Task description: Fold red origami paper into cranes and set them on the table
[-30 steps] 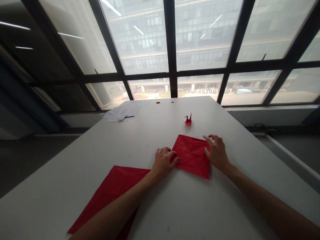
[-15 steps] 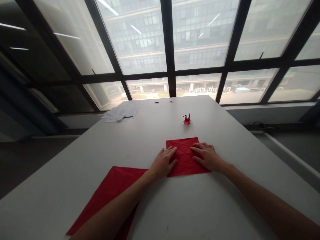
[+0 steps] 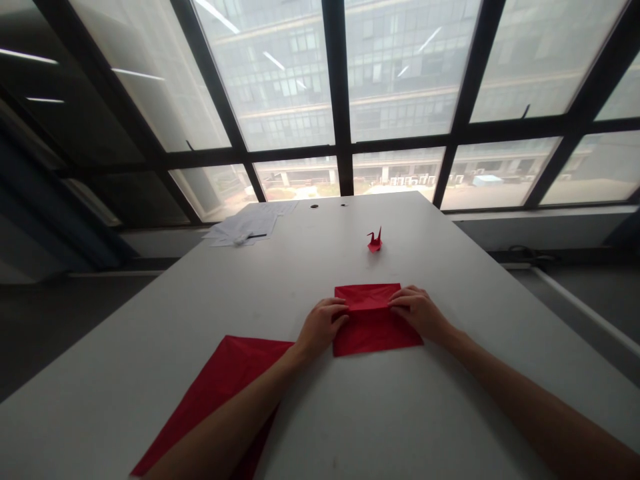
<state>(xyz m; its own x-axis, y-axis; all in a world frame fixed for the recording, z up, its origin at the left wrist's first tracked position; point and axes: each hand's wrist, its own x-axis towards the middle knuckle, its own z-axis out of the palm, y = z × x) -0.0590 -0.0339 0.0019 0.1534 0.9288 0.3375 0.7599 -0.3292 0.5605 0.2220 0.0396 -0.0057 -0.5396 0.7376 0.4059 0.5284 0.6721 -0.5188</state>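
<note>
A red paper square lies on the white table in front of me, its far edge lifted and curling toward me. My left hand pinches the far left part of that sheet, fingers curled. My right hand pinches the far right part in the same way. A small red paper crane stands farther back on the table, apart from both hands. A larger red sheet lies flat near the table's front left, partly under my left forearm.
White papers with a dark pen lie at the table's far left corner. Two small dark holes sit near the far edge. Large windows with black frames rise behind the table. Grey floor lies on both sides.
The red square was turned from a diamond to lie straight. Both hands went from flat on it to pinching its far edge, which now lifts toward me.
</note>
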